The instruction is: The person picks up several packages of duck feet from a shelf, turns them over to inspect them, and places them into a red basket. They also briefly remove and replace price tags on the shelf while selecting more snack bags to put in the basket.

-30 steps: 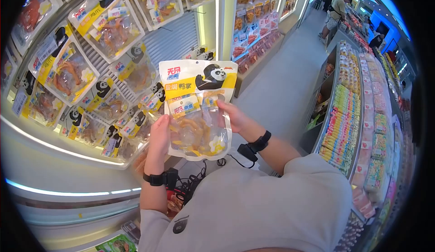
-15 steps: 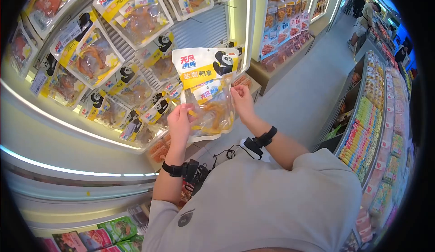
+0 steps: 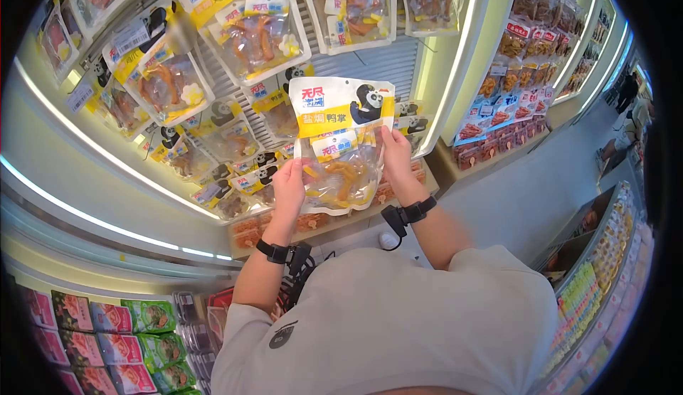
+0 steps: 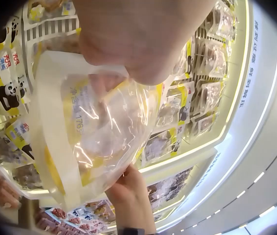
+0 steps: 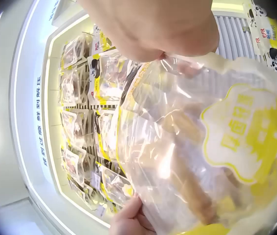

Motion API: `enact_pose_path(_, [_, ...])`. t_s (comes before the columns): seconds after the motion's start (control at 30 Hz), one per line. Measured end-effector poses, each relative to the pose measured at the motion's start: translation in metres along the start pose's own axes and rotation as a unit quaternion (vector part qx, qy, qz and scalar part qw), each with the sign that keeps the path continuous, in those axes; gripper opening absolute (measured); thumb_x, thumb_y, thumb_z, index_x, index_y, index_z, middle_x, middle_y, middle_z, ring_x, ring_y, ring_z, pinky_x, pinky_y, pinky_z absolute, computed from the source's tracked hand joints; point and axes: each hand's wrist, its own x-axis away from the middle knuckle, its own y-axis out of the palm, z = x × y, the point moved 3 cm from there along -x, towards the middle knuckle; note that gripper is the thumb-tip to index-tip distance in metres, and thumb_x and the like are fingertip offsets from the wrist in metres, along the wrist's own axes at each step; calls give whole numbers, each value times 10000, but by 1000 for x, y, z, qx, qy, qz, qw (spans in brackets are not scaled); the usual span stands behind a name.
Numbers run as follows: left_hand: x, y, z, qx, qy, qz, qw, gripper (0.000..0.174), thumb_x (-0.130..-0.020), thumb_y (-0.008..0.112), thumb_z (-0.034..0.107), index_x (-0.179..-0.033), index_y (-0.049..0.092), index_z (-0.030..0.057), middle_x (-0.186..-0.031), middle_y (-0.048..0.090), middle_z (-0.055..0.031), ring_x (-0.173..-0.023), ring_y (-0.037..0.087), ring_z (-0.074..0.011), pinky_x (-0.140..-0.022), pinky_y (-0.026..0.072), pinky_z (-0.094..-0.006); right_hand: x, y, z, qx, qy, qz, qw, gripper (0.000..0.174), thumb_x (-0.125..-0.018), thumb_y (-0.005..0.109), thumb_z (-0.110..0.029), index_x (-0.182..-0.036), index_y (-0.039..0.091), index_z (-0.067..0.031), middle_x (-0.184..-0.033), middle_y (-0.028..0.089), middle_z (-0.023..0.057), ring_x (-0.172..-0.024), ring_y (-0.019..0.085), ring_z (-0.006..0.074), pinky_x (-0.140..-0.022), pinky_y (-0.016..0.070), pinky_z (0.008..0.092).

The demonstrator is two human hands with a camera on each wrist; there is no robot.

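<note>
A white and yellow bag of duck feet, with a panda print and a clear window, is held up in front of the shelf. My left hand pinches its left edge. On the opposite edge, a little higher up, my right hand grips it between thumb and fingers. The left wrist view shows the bag's pale side strip and shiny film, with the right hand below. Orange-brown pieces show through the film in the right wrist view.
Similar panda bags hang on hooks along the lit wall rack ahead. Packed trays sit under it. Rows of colourful pouches lie at lower left. An aisle and another snack display are on the right.
The head view has swung left, so the rack and aisle appear further right. Both hands have shifted along the bag's edges, and the bag has been raised a little and tilted.
</note>
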Motion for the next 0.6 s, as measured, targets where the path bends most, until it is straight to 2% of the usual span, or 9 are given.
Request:
enact_pose_path(0.03, [-9,16,-7,-2,8,10,1000,303,-926,396,213,-928,593,-18,-828,598,-74,-658,577,-113,-611,495,-239,-14,-3,-3,-79,15,48,996,164,-898,497,-217,-908,581,-76,-777,569,-44,-614,478,34,-557,386,185])
enact_pose_path(0.1, [-20,46,-28,38,-62,18,997,301,-928,397,212,-936,596,-14,-791,587,-66,-671,563,-107,-635,495,-246,-45,-20,-10,-60,22,44,997,157,-897,494,-212,-884,589,-88,-738,564,-58,-574,460,25,-539,384,185])
enact_pose_path(0.17, [-34,67,-41,39,-74,22,996,302,-929,397,212,-943,596,-14,-775,581,-62,-669,558,-106,-647,496,-249,-70,-35,-13,21,-13,45,999,162,-896,491,-206,-846,585,-84,-694,540,-66,-552,438,16,-506,365,182])
enact_pose_path(0.2, [-39,76,-48,47,-87,18,995,302,-930,397,213,-951,596,-14,-758,574,-57,-667,553,-106,-659,496,-251,-80,-42,-12,19,-6,39,999,162,-896,491,-206,-846,585,-84,-694,540,-66,-552,438,16,-506,365,182])
enact_pose_path(0.3, [-50,96,-62,19,-93,19,995,301,-931,397,212,-963,598,-10,-730,569,-46,-649,551,-107,-641,480,-242,-104,-57,-19,41,-40,17,998,211,-903,478,-181,-763,540,-36,-608,434,-69,-516,353,22,-460,275,190])
enact_pose_path(0.6, [-69,115,-76,-24,-117,41,992,283,-929,401,207,-969,597,5,-686,563,-31,-648,557,-113,-606,438,-223,-143,-71,-14,30,-30,-47,998,234,-902,477,-182,-726,528,-37,-589,420,-67,-510,354,23,-459,277,186])
